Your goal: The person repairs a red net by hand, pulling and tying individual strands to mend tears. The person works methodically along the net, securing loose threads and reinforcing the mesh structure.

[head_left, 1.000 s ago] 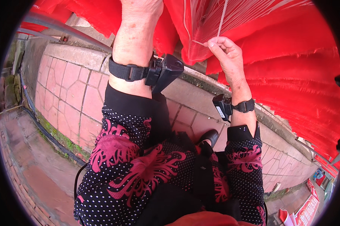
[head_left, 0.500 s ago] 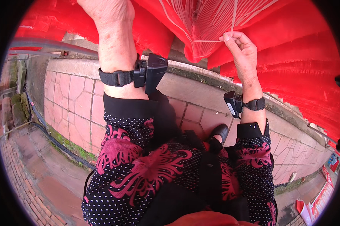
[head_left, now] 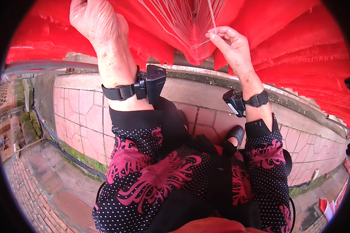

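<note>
Red cloth [head_left: 283,37] hangs in deep folds across the far side. At its middle, many fine white threads [head_left: 198,37] run together toward a lower point of the cloth. My right hand [head_left: 233,48] is closed, with thumb and forefinger pinching a white string [head_left: 212,15] beside these threads. The string stretches up from the fingertips past the upper edge. My left hand [head_left: 101,25] is raised at the upper left in front of the red cloth, its fingers curled. The back of that hand and the picture's edge hide whatever its fingertips hold.
A grey metal rail [head_left: 52,66] crosses behind my left wrist. Below the cloth runs a concrete curb [head_left: 182,72], then pink paving [head_left: 82,105]. A black hose [head_left: 72,157] lies along mossy ground at left. Red and white printed sheeting [head_left: 330,207] lies at lower right.
My left hand has come lower and leftward, bringing its curled fingers partly into view. My right hand has shifted left and slightly up, still pinching the string, closer to the gathered threads.
</note>
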`<state>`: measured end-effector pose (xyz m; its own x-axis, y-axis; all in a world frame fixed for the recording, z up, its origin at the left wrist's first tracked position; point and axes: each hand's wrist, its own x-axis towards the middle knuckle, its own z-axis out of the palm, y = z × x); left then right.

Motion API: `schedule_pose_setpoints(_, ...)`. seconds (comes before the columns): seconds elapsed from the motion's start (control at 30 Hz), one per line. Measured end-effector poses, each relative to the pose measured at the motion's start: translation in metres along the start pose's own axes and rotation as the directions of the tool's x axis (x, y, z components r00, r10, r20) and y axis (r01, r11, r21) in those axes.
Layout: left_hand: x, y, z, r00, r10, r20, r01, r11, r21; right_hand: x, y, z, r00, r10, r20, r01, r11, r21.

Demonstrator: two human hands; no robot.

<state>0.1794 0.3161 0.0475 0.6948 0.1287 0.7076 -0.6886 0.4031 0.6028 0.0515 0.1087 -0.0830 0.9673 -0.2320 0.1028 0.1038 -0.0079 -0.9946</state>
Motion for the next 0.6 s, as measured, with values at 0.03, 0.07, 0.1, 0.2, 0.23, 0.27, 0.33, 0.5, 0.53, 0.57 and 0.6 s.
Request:
schedule_pose_setpoints(0.03,0.000,-0.001,0.002,0.999,-0.011,-0.036,0.012,1.000,0.018,0.003,0.001,0.004,1.000,0.016,0.005,-0.016,1.000,-0.005)
schedule_pose_setpoints(0.07,-0.001,-0.002,0.005,0.997,-0.023,-0.072,0.025,0.999,0.034,0.006,0.003,0.007,1.000,0.004,0.002,-0.004,1.000,0.012)
schedule_pose_setpoints(0.1,-0.001,-0.002,0.008,0.994,-0.033,-0.104,0.038,0.998,0.049,0.008,0.004,0.010,1.000,-0.009,-0.003,0.009,1.000,0.029)
schedule_pose_setpoints(0.2,-0.002,-0.002,0.013,0.983,-0.095,-0.155,0.090,0.995,-0.034,0.014,0.006,0.020,0.999,-0.030,-0.009,0.031,0.999,0.031)
schedule_pose_setpoints(0.23,-0.002,-0.001,0.013,0.981,-0.105,-0.160,0.101,0.994,-0.033,0.016,0.007,0.024,1.000,-0.023,-0.007,0.023,1.000,0.021)
schedule_pose_setpoints(0.27,-0.002,-0.001,0.013,0.979,-0.116,-0.167,0.112,0.993,-0.032,0.019,0.007,0.028,1.000,-0.010,-0.007,0.010,1.000,0.007)
schedule_pose_setpoints(0.33,-0.002,-0.001,0.013,0.977,-0.126,-0.171,0.123,0.992,-0.028,0.026,0.008,0.037,0.999,-0.046,-0.016,0.045,0.998,-0.053)
schedule_pose_setpoints(0.5,-0.003,-0.004,0.010,0.975,-0.120,-0.187,0.120,0.993,-0.013,0.038,0.014,0.052,0.997,-0.069,-0.021,0.065,0.985,-0.159)
schedule_pose_setpoints(0.53,-0.003,-0.005,0.008,0.975,-0.117,-0.191,0.119,0.993,-0.002,0.041,0.016,0.054,0.997,-0.078,-0.024,0.073,0.981,-0.178)
schedule_pose_setpoints(0.57,-0.003,-0.004,0.008,0.975,-0.111,-0.195,0.115,0.993,0.007,0.042,0.017,0.054,0.993,-0.111,-0.047,0.103,0.984,-0.144)
schedule_pose_setpoints(0.6,-0.002,-0.005,0.006,0.974,-0.109,-0.199,0.115,0.993,0.019,0.043,0.020,0.056,0.988,-0.138,-0.072,0.130,0.985,-0.113)
